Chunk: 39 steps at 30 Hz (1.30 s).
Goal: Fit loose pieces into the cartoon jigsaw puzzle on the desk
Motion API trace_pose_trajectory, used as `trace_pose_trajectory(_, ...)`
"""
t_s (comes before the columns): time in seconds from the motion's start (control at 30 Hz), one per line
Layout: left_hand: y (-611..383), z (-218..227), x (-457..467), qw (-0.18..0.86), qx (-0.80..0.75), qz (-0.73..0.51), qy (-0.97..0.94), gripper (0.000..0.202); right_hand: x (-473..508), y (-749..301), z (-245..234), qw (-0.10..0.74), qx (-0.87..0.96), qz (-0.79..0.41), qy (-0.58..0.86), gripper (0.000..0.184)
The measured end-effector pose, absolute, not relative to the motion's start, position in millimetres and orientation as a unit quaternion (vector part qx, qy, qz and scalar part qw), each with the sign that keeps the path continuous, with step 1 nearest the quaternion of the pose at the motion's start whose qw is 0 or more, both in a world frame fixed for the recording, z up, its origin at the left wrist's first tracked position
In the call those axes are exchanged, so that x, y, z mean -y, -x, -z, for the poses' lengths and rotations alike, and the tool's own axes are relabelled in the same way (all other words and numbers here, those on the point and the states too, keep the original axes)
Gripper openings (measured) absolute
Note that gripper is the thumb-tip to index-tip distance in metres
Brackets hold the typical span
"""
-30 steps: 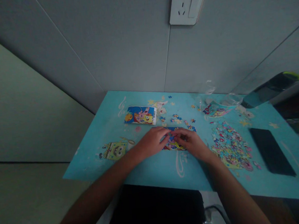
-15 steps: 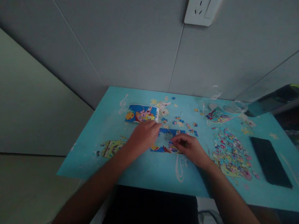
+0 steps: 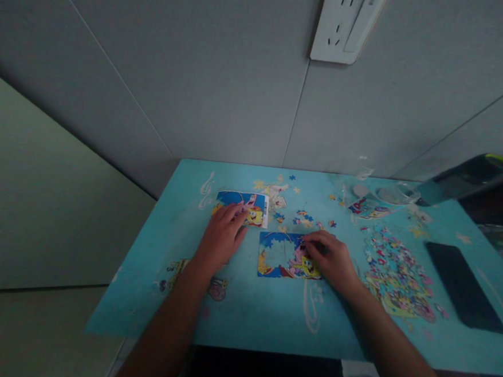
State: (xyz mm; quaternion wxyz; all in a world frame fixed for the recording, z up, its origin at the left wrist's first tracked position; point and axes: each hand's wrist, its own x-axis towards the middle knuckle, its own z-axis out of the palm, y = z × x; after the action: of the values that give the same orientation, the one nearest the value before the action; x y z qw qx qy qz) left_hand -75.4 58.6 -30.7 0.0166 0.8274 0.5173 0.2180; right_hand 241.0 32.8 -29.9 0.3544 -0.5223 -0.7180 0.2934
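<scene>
A partly assembled cartoon jigsaw puzzle (image 3: 280,255) lies flat in the middle of the turquoise table (image 3: 251,309). My right hand (image 3: 331,257) rests on the puzzle's right end, fingers curled down onto a piece there. My left hand (image 3: 221,236) lies flat with fingers stretched out on a small printed reference card (image 3: 253,207) behind and to the left of the puzzle. A few loose pieces (image 3: 301,216) are scattered between card and puzzle.
A heap of loose puzzle pieces (image 3: 390,270) lies right of my right hand. A black phone (image 3: 463,285) sits near the right edge. A clear plastic bag (image 3: 377,200) and a dark bottle (image 3: 461,176) lie at the back right. A wall socket (image 3: 349,18) hangs above.
My left hand left the puzzle and moved back-left onto the reference card. My right hand stayed on the puzzle's right end. The puzzle's left part is now uncovered.
</scene>
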Motion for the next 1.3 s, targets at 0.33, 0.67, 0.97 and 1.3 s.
trace_pose_trajectory(0.33, 94.4, 42.7, -65.0, 0.001, -0.573, -0.277, -0.771, 0.032, -32.4, -244.8, 33.2, 0.374, 0.714, -0.273, 0.525, 0.014)
trace_pose_trajectory(0.67, 112.8, 32.8, -59.0, 0.012, -0.681, -0.305, -0.665, 0.037, -115.8, -250.8, 23.3, 0.276, 0.759, -0.183, 0.561, 0.017)
trace_pose_trajectory(0.97, 99.5, 44.0, -62.7, 0.047, -0.585, -0.312, -0.748, 0.04, -210.9, -225.3, 21.8, 0.227, 0.786, -0.158, 0.552, 0.023)
trace_pose_trajectory(1.3, 91.8, 39.3, -63.2, 0.053, -0.567, -0.275, -0.775, 0.032, -254.0, -220.3, 35.3, 0.199, 0.756, -0.15, 0.605, 0.026)
